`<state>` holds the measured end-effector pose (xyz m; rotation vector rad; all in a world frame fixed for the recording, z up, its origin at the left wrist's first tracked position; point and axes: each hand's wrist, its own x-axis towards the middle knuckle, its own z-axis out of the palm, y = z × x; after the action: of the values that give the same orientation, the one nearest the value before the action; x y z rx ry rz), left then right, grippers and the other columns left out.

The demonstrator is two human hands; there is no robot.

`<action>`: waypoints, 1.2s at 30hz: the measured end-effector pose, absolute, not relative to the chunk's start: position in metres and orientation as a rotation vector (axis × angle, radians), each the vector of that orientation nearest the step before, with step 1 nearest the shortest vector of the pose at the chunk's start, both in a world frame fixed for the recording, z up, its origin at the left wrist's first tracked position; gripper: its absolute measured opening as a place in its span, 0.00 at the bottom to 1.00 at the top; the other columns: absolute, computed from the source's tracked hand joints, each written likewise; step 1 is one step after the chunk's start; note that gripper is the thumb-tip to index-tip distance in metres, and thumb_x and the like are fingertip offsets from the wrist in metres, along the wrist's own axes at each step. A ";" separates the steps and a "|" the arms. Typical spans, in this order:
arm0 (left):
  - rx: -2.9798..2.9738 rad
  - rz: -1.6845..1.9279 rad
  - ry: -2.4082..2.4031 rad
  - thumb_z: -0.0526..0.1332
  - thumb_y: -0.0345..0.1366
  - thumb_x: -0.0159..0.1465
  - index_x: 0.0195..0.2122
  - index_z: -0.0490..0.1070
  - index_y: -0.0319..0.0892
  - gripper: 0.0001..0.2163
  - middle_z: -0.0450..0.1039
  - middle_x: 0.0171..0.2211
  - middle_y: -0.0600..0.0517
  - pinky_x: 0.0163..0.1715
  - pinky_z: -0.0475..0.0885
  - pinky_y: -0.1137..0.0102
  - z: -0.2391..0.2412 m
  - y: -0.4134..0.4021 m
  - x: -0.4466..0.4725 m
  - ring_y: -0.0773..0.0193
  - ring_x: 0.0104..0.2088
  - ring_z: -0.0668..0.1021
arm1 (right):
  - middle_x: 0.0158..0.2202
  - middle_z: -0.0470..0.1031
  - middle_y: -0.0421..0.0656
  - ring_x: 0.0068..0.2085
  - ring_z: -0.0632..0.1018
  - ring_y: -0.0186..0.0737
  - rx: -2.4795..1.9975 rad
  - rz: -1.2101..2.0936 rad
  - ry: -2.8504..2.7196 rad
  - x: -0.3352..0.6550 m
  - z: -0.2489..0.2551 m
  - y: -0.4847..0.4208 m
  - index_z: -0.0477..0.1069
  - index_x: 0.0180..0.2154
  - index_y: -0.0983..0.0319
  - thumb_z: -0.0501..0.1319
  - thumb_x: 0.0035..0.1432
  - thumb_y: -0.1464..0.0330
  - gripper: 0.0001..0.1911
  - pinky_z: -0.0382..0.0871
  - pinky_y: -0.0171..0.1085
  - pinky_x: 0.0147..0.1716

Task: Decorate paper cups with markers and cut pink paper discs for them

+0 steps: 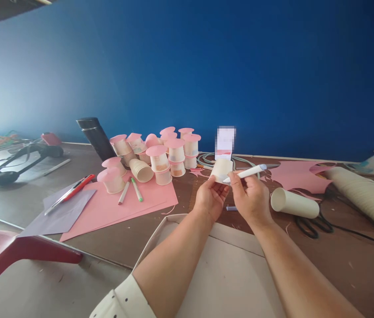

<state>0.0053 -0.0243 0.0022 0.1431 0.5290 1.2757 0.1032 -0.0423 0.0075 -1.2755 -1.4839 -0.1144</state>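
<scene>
My left hand (212, 197) holds a white paper cup (222, 169) from below, its fingers curled under the lower rim. In my right hand (251, 197) is a white marker (248, 172), its tip at the cup's side near the rim. Whether the tip touches the cup I cannot tell. A small blue marker cap (231, 208) lies on the table just below my hands. Behind the cup stands a white screen or card (225, 140), partly blurred out.
Left are paper cups with pink paper discs (159, 165), pink sheets (107, 216), two markers (137, 190), a red cutter knife (74, 190) and a dark bottle (94, 137). Right are a white tube (294, 203), black-handled scissors (309, 227), stacked cups (365, 196) and pink scraps (297, 176).
</scene>
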 end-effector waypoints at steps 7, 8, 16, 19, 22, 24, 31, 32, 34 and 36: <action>0.150 1.279 0.536 0.58 0.30 0.63 0.35 0.73 0.34 0.06 0.76 0.31 0.46 0.31 0.72 0.73 0.003 -0.026 0.005 0.67 0.29 0.76 | 0.28 0.78 0.45 0.29 0.77 0.41 -1.290 -0.096 -1.445 0.104 0.010 -0.043 0.75 0.35 0.61 0.55 0.63 0.56 0.18 0.69 0.38 0.32; 0.158 1.279 0.538 0.58 0.30 0.63 0.35 0.73 0.34 0.06 0.76 0.31 0.46 0.31 0.72 0.74 0.004 -0.026 0.005 0.67 0.29 0.76 | 0.29 0.78 0.45 0.29 0.77 0.41 -1.287 -0.083 -1.454 0.104 0.011 -0.043 0.75 0.35 0.61 0.55 0.63 0.56 0.18 0.69 0.39 0.32; 0.175 1.305 0.584 0.58 0.30 0.63 0.36 0.74 0.34 0.06 0.76 0.32 0.46 0.32 0.71 0.74 0.003 -0.025 0.008 0.68 0.29 0.76 | 0.33 0.80 0.47 0.34 0.79 0.44 -1.278 -0.091 -1.476 0.103 0.011 -0.043 0.75 0.35 0.61 0.55 0.63 0.56 0.17 0.71 0.39 0.35; 0.178 1.320 0.585 0.58 0.29 0.63 0.35 0.73 0.35 0.05 0.76 0.33 0.46 0.33 0.72 0.75 0.002 -0.024 0.008 0.68 0.31 0.77 | 0.32 0.80 0.47 0.34 0.79 0.44 -1.279 -0.107 -1.509 0.103 0.009 -0.042 0.75 0.35 0.61 0.55 0.62 0.57 0.16 0.70 0.39 0.34; 0.184 1.319 0.585 0.58 0.29 0.63 0.35 0.73 0.35 0.06 0.76 0.34 0.46 0.34 0.72 0.75 0.002 -0.024 0.008 0.68 0.32 0.77 | 0.34 0.80 0.47 0.35 0.79 0.44 -1.272 -0.130 -1.489 0.102 0.008 -0.041 0.74 0.35 0.61 0.55 0.63 0.57 0.16 0.70 0.39 0.35; 0.183 1.311 0.593 0.58 0.30 0.63 0.36 0.73 0.35 0.06 0.76 0.33 0.46 0.33 0.72 0.75 0.003 -0.024 0.008 0.68 0.31 0.77 | 0.33 0.80 0.47 0.34 0.79 0.43 -1.276 -0.129 -1.485 0.101 0.008 -0.042 0.74 0.35 0.62 0.55 0.63 0.58 0.16 0.70 0.38 0.34; 0.108 1.272 0.543 0.59 0.30 0.62 0.35 0.73 0.35 0.05 0.76 0.32 0.46 0.31 0.73 0.74 0.003 -0.023 0.002 0.67 0.31 0.77 | 0.31 0.79 0.46 0.32 0.78 0.42 -1.289 -0.102 -1.403 0.106 0.011 -0.043 0.75 0.35 0.61 0.55 0.63 0.55 0.18 0.70 0.39 0.34; 0.093 1.267 0.531 0.59 0.30 0.62 0.35 0.73 0.35 0.05 0.76 0.32 0.46 0.30 0.74 0.73 0.002 -0.022 0.001 0.66 0.31 0.77 | 0.30 0.79 0.46 0.31 0.78 0.42 -1.301 -0.094 -1.365 0.107 0.011 -0.042 0.75 0.36 0.61 0.55 0.63 0.55 0.18 0.70 0.39 0.33; 0.074 1.261 0.515 0.59 0.30 0.61 0.35 0.73 0.35 0.05 0.76 0.32 0.46 0.30 0.74 0.73 0.001 -0.021 0.000 0.66 0.31 0.78 | 0.29 0.78 0.45 0.29 0.77 0.42 -1.313 -0.073 -1.337 0.108 0.011 -0.042 0.75 0.35 0.62 0.55 0.63 0.54 0.19 0.70 0.39 0.32; 0.072 1.257 0.507 0.59 0.30 0.61 0.36 0.73 0.35 0.05 0.76 0.32 0.46 0.29 0.74 0.73 0.000 -0.021 -0.001 0.66 0.31 0.77 | 0.28 0.77 0.45 0.28 0.77 0.41 -1.304 -0.060 -1.364 0.108 0.010 -0.042 0.75 0.34 0.61 0.55 0.62 0.54 0.19 0.70 0.39 0.31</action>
<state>-0.0007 -0.0211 0.0005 0.0718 0.5068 1.2568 0.1078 -0.0417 0.0104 -1.3036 -1.3642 -0.0605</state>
